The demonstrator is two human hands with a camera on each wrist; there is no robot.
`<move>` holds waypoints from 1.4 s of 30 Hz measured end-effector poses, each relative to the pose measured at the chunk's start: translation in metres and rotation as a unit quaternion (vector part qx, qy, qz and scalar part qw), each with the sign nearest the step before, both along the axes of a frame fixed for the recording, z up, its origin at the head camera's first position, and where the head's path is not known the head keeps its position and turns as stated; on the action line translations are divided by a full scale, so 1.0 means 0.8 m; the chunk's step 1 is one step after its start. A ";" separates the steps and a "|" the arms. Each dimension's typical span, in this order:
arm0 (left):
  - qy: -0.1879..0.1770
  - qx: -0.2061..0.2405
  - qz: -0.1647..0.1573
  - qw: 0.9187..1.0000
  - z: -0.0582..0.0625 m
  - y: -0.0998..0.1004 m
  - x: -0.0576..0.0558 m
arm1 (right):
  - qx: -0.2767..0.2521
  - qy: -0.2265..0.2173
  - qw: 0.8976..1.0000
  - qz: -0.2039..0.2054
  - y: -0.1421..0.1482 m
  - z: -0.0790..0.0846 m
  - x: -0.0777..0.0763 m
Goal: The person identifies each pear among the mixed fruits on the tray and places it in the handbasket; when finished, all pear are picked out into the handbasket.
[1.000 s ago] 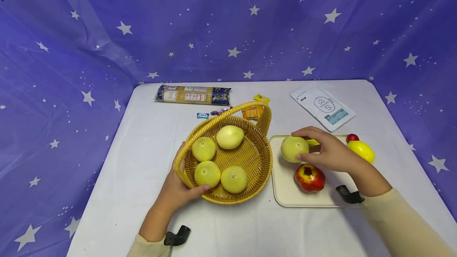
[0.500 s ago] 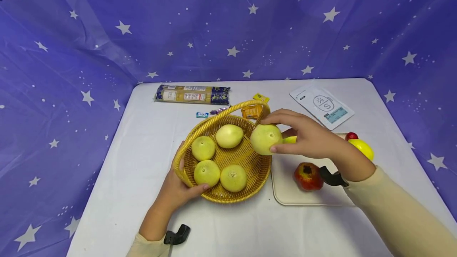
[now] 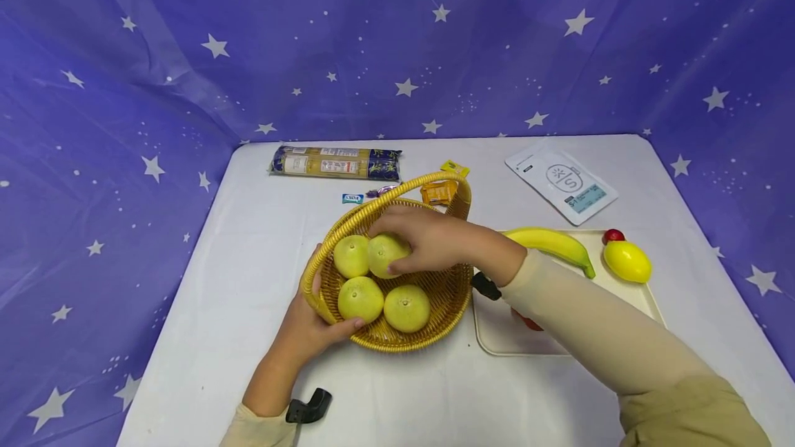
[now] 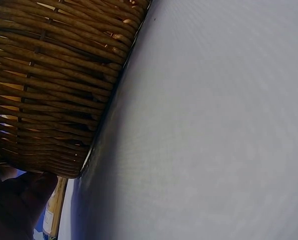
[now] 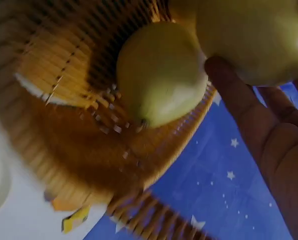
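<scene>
My left hand grips the near-left rim of a yellow woven basket, its thumb over the rim and its fingers outside. Inside the basket, my right hand holds a yellow-green round fruit between thumb and fingers, under the arched handle. Similar fruits lie there: one fruit beside the held one, another fruit by my left thumb, and a third fruit in front. The right wrist view shows a pale fruit with a pointed end under the held fruit; my right hand hides it in the head view.
Right of the basket lies a cream tray with a banana, a lemon, a small red fruit and a mostly hidden red fruit. Behind are packaged noodles, a white pouch and small wrapped sweets.
My right hand has carried the round fruit leftward from the tray into the basket, uncovering the banana. Its arm now covers most of the large red fruit. My left hand stays on the rim.
</scene>
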State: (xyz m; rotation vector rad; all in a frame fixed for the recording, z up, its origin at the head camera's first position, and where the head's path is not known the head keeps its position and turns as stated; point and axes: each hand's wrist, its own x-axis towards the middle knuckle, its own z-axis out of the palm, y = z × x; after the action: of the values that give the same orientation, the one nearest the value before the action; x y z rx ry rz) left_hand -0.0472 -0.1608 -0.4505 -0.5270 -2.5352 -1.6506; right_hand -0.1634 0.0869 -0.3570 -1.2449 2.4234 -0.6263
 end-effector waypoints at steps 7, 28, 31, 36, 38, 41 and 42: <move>-0.001 -0.021 0.007 1.000 -0.018 -0.004 -0.005 | 0.092 -0.023 0.996 0.003 -0.025 -0.005 -0.001; -0.010 -0.033 0.023 0.999 -0.034 -0.010 -0.007 | 0.192 -0.039 0.979 0.061 -0.026 -0.011 0.010; -0.019 -0.028 0.021 0.999 -0.035 -0.010 -0.007 | 0.198 -0.024 0.978 0.058 -0.026 -0.011 0.013; -0.021 -0.024 0.021 0.999 -0.037 -0.010 -0.007 | 0.212 -0.002 0.975 0.067 -0.028 -0.011 0.015; -0.020 -0.027 0.023 0.999 -0.038 -0.010 -0.006 | 0.220 0.010 0.973 0.069 -0.029 -0.010 0.016; -0.021 -0.036 0.029 0.999 -0.039 -0.011 -0.005 | 0.219 0.038 0.973 0.068 -0.030 -0.010 0.019; -0.019 -0.042 0.030 0.998 -0.039 -0.011 -0.005 | 0.215 0.049 0.973 0.066 -0.030 -0.010 0.020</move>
State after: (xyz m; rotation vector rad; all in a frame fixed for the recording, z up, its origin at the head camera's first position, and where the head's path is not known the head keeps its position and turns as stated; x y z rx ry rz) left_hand -0.0511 -0.1694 -0.4813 -0.4245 -2.6291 -1.5548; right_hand -0.1477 0.0626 -0.3650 -1.2540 2.3545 0.0042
